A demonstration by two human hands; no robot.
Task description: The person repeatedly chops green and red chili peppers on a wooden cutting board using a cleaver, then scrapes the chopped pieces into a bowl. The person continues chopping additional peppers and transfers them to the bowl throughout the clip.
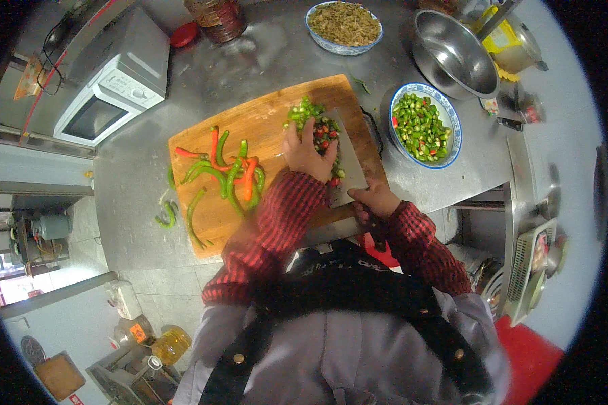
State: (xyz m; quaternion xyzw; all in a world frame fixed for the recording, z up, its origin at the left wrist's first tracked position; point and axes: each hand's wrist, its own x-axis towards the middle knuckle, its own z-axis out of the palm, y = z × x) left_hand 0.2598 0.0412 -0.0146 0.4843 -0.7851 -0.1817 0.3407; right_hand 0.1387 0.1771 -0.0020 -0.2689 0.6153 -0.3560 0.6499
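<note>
My right hand [380,200] grips a cleaver at its handle end. The broad cleaver blade [353,169] lies flat over the right part of a wooden cutting board [278,119]. Chopped red and green chili peppers [326,132] rest on the blade and beside it. With fingers spread, my left hand [306,154] touches these pieces from above and partly hides them. Pale green cut pieces [304,110] sit just beyond its fingertips. Whole red and green chili peppers [233,172] are heaped on the board's left half.
A blue-and-white bowl [457,136] of chopped peppers stands right of the board, with a steel basin [453,53] behind it. Another patterned bowl [349,49] holds chopped brownish-green food. A microwave oven [116,96] is at the left on the steel table [137,223].
</note>
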